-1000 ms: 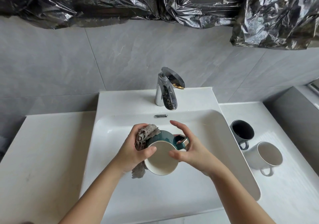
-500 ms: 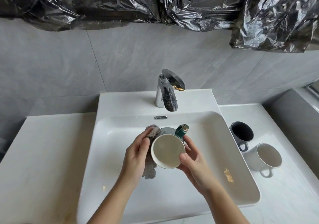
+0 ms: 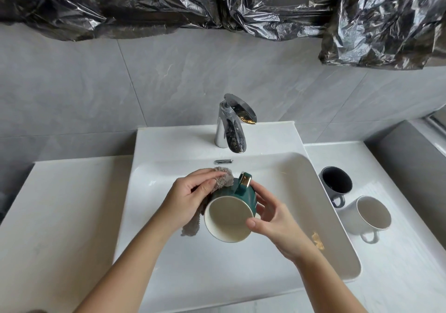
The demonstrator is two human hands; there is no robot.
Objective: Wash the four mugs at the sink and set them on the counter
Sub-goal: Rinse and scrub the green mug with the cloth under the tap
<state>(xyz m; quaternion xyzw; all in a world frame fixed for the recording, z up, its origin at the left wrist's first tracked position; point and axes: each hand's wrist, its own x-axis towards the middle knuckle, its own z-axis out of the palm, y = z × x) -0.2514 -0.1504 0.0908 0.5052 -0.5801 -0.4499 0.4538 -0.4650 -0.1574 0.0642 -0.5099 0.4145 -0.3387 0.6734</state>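
Note:
Over the white sink a green mug with a cream inside and a gold-trimmed handle lies tilted, mouth toward me, handle up. My right hand grips its rim and side. My left hand presses a grey cloth against the mug's far outer wall; the cloth's tail hangs below my palm. On the right counter stand a dark grey mug and a white mug, both upright. No other mug shows.
A chrome faucet stands behind the basin, with no water running. A small yellowish scrap lies on the sink's right slope. White counter extends left of the sink. Black plastic sheeting hangs along the wall above.
The mug has turned so its handle points up and has tipped more toward me. My left hand with the cloth has slid from the mug's left side up to its far wall.

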